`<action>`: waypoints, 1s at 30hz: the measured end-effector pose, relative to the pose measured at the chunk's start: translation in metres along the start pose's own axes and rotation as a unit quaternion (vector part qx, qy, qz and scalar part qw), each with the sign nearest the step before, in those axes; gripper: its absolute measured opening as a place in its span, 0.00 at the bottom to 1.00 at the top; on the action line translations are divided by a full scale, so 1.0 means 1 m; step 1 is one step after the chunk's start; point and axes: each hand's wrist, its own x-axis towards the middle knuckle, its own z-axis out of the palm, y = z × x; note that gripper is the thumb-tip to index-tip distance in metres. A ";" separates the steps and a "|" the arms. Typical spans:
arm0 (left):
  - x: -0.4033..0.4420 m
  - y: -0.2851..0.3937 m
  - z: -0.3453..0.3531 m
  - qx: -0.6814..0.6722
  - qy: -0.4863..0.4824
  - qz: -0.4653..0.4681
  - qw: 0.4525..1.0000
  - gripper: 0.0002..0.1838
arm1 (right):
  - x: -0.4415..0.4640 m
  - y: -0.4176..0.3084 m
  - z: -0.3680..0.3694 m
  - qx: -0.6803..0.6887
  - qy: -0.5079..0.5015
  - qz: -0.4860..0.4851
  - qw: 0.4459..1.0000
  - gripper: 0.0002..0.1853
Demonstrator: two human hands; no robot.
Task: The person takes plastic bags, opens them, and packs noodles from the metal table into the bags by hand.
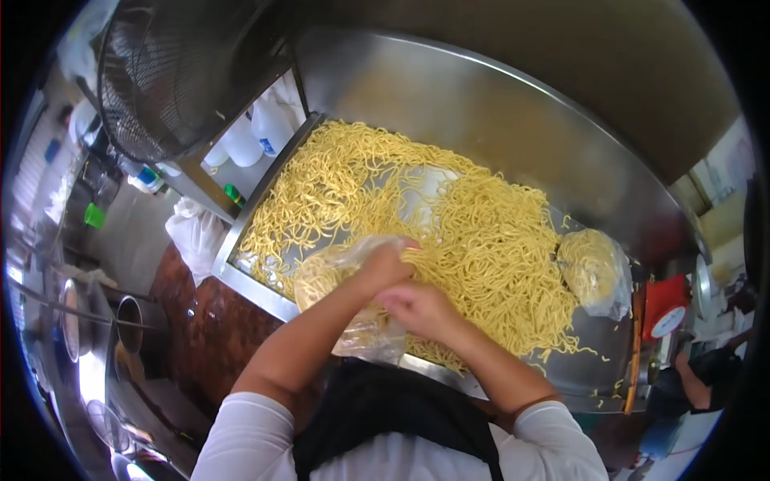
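A clear plastic bag (pixel 317 280) with yellow noodles inside is at the near edge of a metal tray table (pixel 277 306). My left hand (pixel 385 268) is closed on the bag's gathered plastic. Just below and to the right, my right hand (pixel 417 309) is closed too, its curled fingers against the plastic and close to the left hand. My wrists nearly meet, and the fingertips are partly hidden. Loose yellow noodles (pixel 497 248) lie heaped around and beyond both hands, spread across the tray.
Another bag of noodles (pixel 593 268) lies at the tray's right. Beyond it stands a red scale (pixel 667 309). A wire-caged fan (pixel 180 88) looms at upper left, with a white plastic bag (pixel 196 240) below. At far right is another person's arm (pixel 694 381).
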 end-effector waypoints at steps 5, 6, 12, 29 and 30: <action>-0.052 0.057 -0.072 -0.416 -0.025 0.052 0.908 0.16 | 0.035 -0.012 -0.034 -0.207 0.369 -0.145 0.895 0.12; -0.065 0.061 -0.084 -0.415 -0.042 0.059 0.907 0.17 | 0.041 0.002 -0.033 -0.077 0.296 -0.069 0.949 0.12; -0.073 0.023 -0.077 -0.543 0.079 -0.008 0.836 0.34 | 0.078 -0.032 -0.005 0.259 0.215 -0.115 0.935 0.12; -0.101 0.032 -0.134 0.331 -0.125 0.009 0.935 0.19 | -0.007 0.072 -0.082 -0.228 0.141 0.178 0.947 0.21; -0.104 0.023 -0.134 0.334 -0.124 0.011 0.934 0.19 | -0.011 0.080 -0.093 -0.250 0.173 0.191 0.933 0.20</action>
